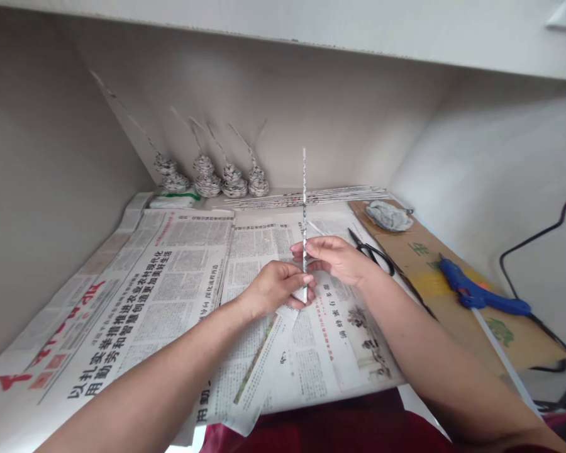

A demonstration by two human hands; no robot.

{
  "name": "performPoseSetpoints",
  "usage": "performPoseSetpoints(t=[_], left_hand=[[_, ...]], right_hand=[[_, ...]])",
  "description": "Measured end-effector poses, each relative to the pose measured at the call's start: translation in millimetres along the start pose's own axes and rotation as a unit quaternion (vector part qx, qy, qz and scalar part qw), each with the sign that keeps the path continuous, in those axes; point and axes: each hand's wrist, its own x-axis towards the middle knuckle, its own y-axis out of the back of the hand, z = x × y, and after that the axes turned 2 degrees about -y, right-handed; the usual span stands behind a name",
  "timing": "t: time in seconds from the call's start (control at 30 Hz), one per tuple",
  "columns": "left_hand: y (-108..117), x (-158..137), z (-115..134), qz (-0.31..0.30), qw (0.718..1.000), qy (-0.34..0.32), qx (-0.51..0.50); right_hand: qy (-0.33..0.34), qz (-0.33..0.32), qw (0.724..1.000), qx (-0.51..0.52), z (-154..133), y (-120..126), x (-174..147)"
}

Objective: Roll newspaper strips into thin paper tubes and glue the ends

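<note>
Left hand: fingers are pinching the tube near its bottom end. Right hand: fingers are curling around it just above; how hard they're pressing, can't tell. Tube is standing near upright in both grips, top rising well above the fingers.

Status: upper length is looking fully rolled, so reading that part as done. A flat strip is trailing from the bottom end, down and left of the fingers, so some paper is apparently remaining unrolled.

Around: newspaper is lying beneath the fingers. Sticks are lying bunched beyond them, likely finished rolls. Four coils with thin stems are sitting beyond and left. Scissors are lying just right of the right fingers; glue gun is resting farther right on cardboard, crumpled lump sitting at its far end.
</note>
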Motion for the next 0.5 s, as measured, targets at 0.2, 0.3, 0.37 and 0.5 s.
performPoseSetpoints(t=[0.2,0.3,0.37,0.5], left_hand=[[-2.5,-1.4,2.9,0.0,1.0,0.015,0.009],[-2.0,-1.1,2.4,0.003,1.0,0.01,0.008],[-1.4,-1.2,1.7,-0.003,1.0,0.006,0.01],[-1.0,-1.9,1.1,-0.024,1.0,-0.006,0.013]], right_hand=[[0.011,0.025,1.0,0.003,1.7,-0.3,0.4],[-0.003,-0.037,0.999,0.001,2.2,0.1,-0.1],[-0.001,-0.042,0.999,-0.005,3.0,0.9,0.0],[0.018,0.019,1.0,0.013,4.7,2.8,1.5]])
